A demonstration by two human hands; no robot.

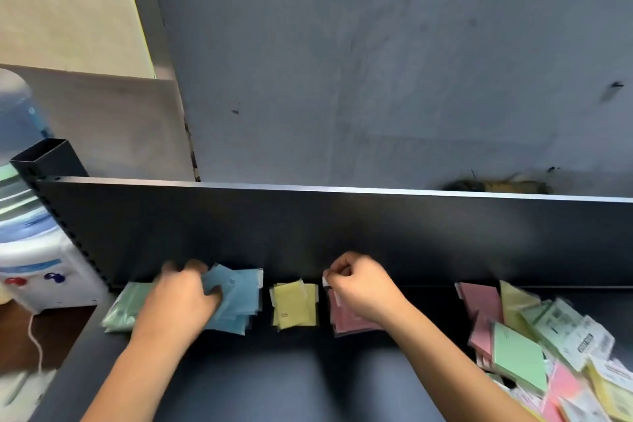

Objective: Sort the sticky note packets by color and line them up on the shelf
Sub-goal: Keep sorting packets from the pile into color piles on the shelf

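fingers of left hand (178, 298) curled around blue packets (236, 298), thumb pressed on top; right hand (359, 288) pinching white tab of pink packets (346, 317) underneath. between them, yellow packets (294, 305); green packets (123, 307) far left on dark shelf (308, 370). unsorted pile (548, 346) at right.

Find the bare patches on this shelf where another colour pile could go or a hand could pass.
Bare shelf lies in front of the sorted piles, between the forearms, and between the pink pile and the unsorted heap. Only narrow gaps separate the green pile, blue pile and yellow pile, where the left hand and right hand work.
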